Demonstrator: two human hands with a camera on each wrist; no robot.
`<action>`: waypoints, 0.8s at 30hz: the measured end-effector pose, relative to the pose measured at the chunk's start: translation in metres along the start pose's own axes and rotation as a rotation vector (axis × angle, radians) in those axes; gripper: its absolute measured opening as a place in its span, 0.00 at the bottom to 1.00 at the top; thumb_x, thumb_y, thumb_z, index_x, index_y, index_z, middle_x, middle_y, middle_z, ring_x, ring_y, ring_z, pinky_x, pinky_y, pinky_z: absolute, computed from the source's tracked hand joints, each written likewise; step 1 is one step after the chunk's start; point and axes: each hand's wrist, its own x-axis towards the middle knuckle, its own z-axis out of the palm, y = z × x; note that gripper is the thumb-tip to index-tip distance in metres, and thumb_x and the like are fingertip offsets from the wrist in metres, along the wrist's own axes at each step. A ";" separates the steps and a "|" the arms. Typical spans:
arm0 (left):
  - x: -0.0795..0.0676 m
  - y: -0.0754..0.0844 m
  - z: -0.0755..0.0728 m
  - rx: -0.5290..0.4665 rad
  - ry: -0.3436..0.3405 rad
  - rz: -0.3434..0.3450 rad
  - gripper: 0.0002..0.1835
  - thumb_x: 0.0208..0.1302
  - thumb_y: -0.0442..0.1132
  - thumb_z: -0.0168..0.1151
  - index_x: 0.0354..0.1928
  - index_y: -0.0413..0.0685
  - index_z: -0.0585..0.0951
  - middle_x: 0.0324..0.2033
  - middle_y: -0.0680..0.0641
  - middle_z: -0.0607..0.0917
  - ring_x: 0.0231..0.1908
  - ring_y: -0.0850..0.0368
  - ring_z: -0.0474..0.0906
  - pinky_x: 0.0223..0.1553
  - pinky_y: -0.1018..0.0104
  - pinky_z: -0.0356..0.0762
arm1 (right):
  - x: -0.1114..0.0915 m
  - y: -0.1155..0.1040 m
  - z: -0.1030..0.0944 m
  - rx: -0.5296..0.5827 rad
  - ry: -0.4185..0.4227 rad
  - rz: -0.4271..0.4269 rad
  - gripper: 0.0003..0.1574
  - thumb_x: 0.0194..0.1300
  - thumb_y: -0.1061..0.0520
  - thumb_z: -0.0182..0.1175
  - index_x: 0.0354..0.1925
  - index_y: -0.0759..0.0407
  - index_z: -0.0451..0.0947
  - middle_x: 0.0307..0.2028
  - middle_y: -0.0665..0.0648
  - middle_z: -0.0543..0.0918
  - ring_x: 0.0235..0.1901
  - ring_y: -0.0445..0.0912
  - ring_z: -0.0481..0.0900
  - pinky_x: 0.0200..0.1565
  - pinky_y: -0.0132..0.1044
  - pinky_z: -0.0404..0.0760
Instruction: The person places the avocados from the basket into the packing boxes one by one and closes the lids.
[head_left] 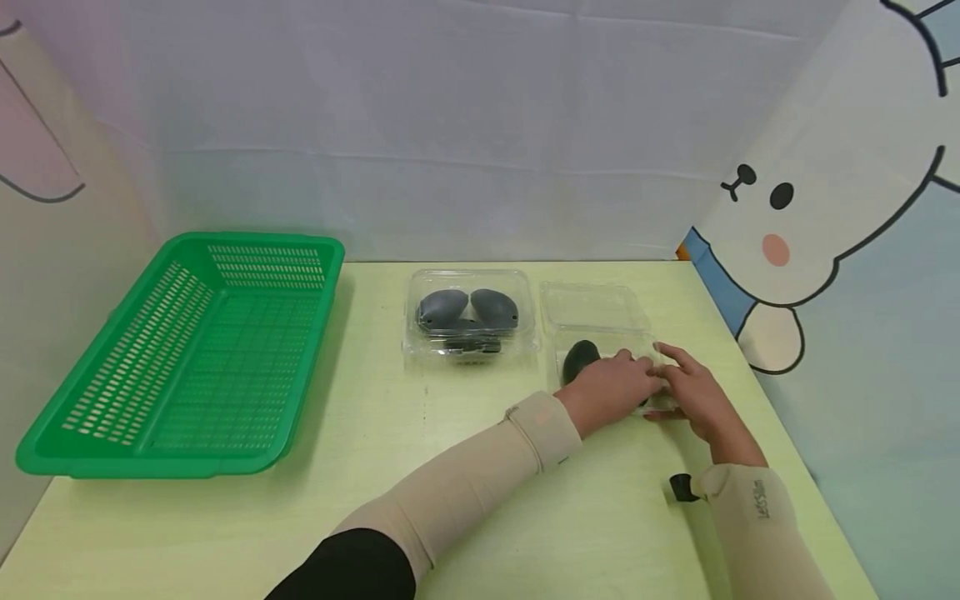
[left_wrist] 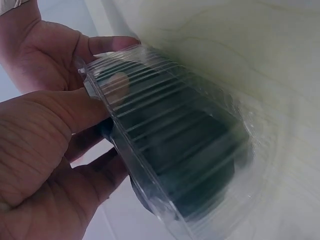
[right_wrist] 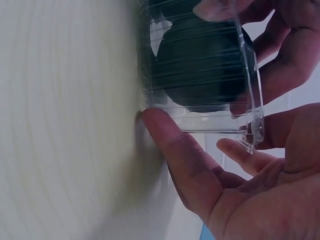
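Observation:
A clear plastic clamshell box lies open on the table at the right, its lid folded back toward the wall. Inside it, a smooth dark oval object shows beside my left hand. That hand reaches over the rim, thumb and fingers gripping a dark rounded object inside the box, seen through the ribbed wall in both wrist views. At the box's right end, my right hand holds the corner, thumb low against the outer wall and fingers at the rim.
A closed clear box with several dark oval objects stands left of the open one. Farther left is a large green plastic basket. A cloth-covered wall runs along the table's back edge.

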 end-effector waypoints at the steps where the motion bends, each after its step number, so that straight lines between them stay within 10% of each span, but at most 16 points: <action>1: 0.000 -0.001 0.000 0.002 -0.003 0.003 0.23 0.82 0.42 0.51 0.74 0.69 0.72 0.65 0.56 0.75 0.58 0.58 0.74 0.51 0.74 0.78 | 0.000 0.000 0.000 -0.003 -0.004 0.002 0.39 0.83 0.51 0.42 0.84 0.52 0.43 0.74 0.74 0.58 0.51 0.52 0.80 0.44 0.52 0.88; 12: -0.006 -0.023 -0.004 -0.061 0.112 0.026 0.26 0.78 0.48 0.58 0.75 0.66 0.69 0.69 0.54 0.72 0.63 0.58 0.73 0.57 0.70 0.76 | 0.003 -0.010 -0.018 -0.202 -0.009 -0.017 0.41 0.84 0.46 0.36 0.81 0.67 0.41 0.73 0.79 0.58 0.67 0.71 0.68 0.52 0.50 0.84; 24: 0.002 -0.040 -0.012 -0.565 0.010 -0.603 0.40 0.78 0.63 0.49 0.83 0.58 0.51 0.81 0.39 0.44 0.80 0.42 0.41 0.76 0.53 0.52 | 0.023 -0.023 -0.020 -0.152 -0.043 -0.087 0.51 0.82 0.34 0.37 0.82 0.64 0.35 0.79 0.73 0.44 0.77 0.70 0.48 0.72 0.63 0.58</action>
